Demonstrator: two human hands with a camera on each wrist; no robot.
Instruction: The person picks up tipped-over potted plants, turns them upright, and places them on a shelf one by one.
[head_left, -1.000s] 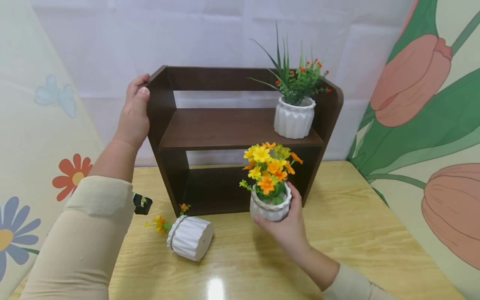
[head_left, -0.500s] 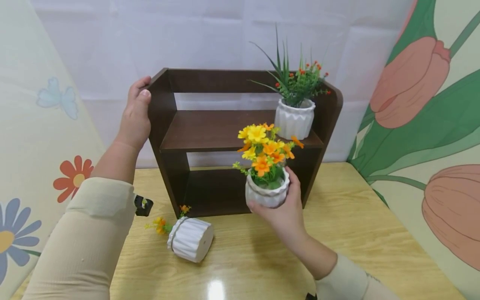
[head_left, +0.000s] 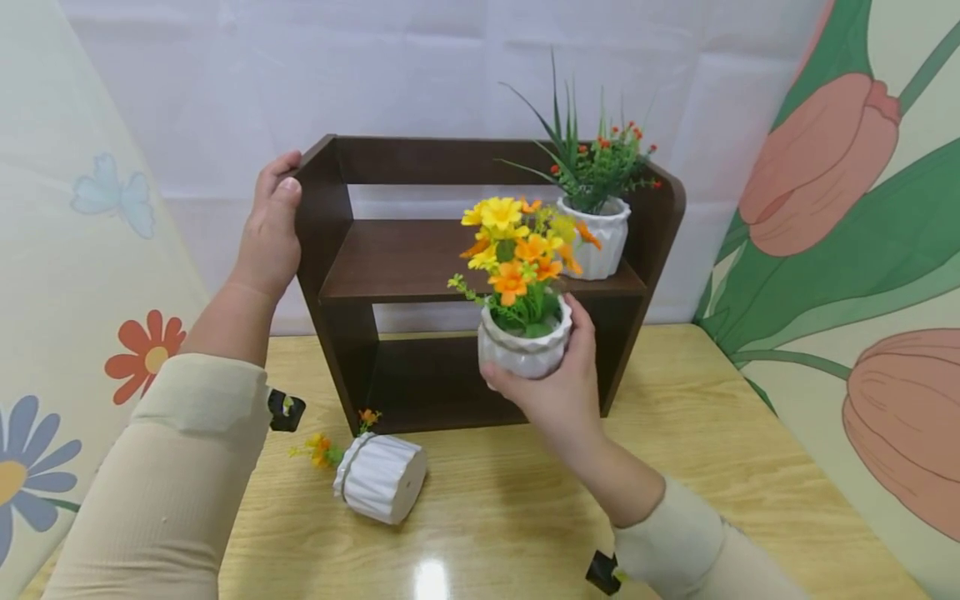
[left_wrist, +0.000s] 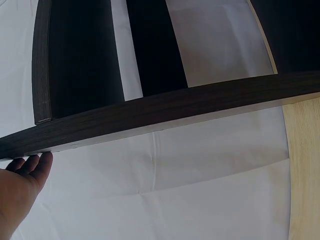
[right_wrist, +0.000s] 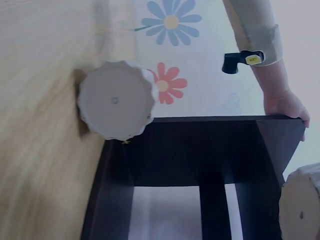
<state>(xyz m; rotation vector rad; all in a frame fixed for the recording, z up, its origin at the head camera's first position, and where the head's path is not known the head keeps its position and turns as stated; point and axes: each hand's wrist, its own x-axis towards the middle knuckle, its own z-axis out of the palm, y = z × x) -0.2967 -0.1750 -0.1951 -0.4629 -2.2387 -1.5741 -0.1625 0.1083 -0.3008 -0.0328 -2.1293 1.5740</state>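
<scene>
My right hand (head_left: 558, 392) grips a white fluted pot (head_left: 525, 348) of yellow and orange artificial flowers (head_left: 517, 250), lifted in front of the dark brown shelf's (head_left: 420, 258) middle board. In the right wrist view this pot's underside (right_wrist: 300, 207) shows at the right edge; the hand itself is out of that view. My left hand (head_left: 272, 229) holds the top of the shelf's left side panel, fingers over its edge; the left wrist view shows its fingertips (left_wrist: 44, 167) against the panel's outer side. A second white pot (head_left: 380, 477) lies tipped over on the table, its orange flowers pointing left.
A third white pot (head_left: 600, 237), with grass and small red flowers, stands at the right end of the shelf's middle board. Black devices show by the left cuff (head_left: 217, 396) and right cuff (head_left: 667, 533). The wooden table (head_left: 720, 467) extends in front of the shelf.
My right hand has raised the yellow-and-orange flower pot upward and slightly left, from near table level toward the middle board. The left hand stays at the shelf side; the tipped pot has not moved.
</scene>
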